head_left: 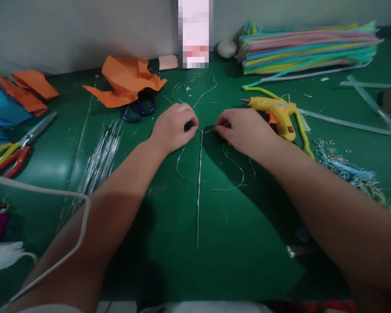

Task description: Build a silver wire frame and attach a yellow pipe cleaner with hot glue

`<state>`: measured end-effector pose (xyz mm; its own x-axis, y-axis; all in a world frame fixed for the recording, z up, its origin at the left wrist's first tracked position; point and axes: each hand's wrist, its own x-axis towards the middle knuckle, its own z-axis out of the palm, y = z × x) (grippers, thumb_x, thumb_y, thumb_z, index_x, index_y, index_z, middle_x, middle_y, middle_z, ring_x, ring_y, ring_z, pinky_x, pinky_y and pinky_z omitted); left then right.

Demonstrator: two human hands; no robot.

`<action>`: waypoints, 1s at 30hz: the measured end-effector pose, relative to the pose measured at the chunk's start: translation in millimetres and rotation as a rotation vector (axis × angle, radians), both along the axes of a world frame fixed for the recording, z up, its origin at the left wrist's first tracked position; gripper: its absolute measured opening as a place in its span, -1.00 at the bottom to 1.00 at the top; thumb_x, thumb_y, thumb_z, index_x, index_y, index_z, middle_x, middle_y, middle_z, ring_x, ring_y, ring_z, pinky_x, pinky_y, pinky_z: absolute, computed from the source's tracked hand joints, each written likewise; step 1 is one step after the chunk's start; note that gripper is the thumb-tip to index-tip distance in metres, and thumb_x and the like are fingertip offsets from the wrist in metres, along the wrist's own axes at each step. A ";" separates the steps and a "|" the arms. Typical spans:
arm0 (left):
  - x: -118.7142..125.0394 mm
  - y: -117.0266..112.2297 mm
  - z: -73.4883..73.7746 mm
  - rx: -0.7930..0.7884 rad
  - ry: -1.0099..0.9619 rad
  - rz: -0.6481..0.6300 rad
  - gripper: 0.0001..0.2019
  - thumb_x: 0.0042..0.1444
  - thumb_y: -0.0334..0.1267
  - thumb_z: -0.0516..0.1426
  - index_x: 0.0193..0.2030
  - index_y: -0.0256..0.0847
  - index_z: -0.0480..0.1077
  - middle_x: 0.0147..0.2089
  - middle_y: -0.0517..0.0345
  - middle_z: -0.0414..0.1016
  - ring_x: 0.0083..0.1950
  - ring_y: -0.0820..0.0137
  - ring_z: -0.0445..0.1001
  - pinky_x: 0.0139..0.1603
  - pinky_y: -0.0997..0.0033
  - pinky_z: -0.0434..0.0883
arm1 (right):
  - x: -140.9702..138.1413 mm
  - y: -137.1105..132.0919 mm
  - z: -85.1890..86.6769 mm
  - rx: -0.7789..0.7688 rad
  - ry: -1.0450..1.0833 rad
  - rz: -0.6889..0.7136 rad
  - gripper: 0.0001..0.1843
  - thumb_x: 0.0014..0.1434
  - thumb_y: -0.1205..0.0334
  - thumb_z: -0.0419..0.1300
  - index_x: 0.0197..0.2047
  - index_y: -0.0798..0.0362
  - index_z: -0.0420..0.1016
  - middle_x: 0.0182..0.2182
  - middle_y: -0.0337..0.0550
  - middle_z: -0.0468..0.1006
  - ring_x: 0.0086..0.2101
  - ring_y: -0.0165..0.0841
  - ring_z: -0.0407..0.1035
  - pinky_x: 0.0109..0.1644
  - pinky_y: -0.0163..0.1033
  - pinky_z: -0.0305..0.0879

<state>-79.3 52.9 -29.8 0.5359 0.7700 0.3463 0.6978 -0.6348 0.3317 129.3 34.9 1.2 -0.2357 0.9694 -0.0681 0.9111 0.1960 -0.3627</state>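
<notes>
A thin silvery twisted stem [200, 182] lies lengthwise on the green table, its top end between my hands. My left hand [176, 126] is closed in a pinch just left of that end, on a thin wire. On the other side, my right hand [239, 128] pinches a fine wire [209, 130] that runs toward the stem's top. Loose curls of clear thin wire [243, 174] lie below both hands, and more loops [211, 89] lie above. The fingertips partly hide what they grip.
Left are a bundle of silver wires [101, 156], pliers-like scissors [26, 138], crumpled orange paper [127, 80] over blue-handled scissors [138, 108]. Right are a yellow glue gun [276, 111], glue sticks [342, 121], colourful pipe cleaners [309, 50] and blue cords [348, 167]. A white cable [86, 213] crosses my left arm.
</notes>
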 end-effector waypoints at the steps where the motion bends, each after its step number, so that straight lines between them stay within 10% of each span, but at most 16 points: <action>1: 0.3 -0.3 0.5 -0.003 0.002 0.001 -0.90 0.18 -0.35 0.12 -0.28 -0.18 0.48 -0.12 0.05 0.54 -0.05 0.23 0.46 0.01 0.15 0.41 | -0.1 -0.2 -0.7 -0.004 0.007 -0.001 -0.83 0.22 0.24 0.17 -0.19 0.02 0.59 -0.33 -0.11 0.60 -0.34 -0.26 0.42 -0.31 -0.19 0.24; 30: 1.9 -2.1 2.4 -0.002 0.022 0.012 -0.91 0.17 -0.36 0.13 -0.29 -0.20 0.47 -0.12 0.05 0.53 -0.06 0.23 0.45 -0.05 0.18 0.41 | -9.1 -6.3 -5.1 0.043 -0.114 -0.021 -0.72 0.30 0.21 0.06 -0.06 0.04 0.56 -0.21 -0.02 0.62 -0.29 -0.21 0.44 -0.32 -0.20 0.17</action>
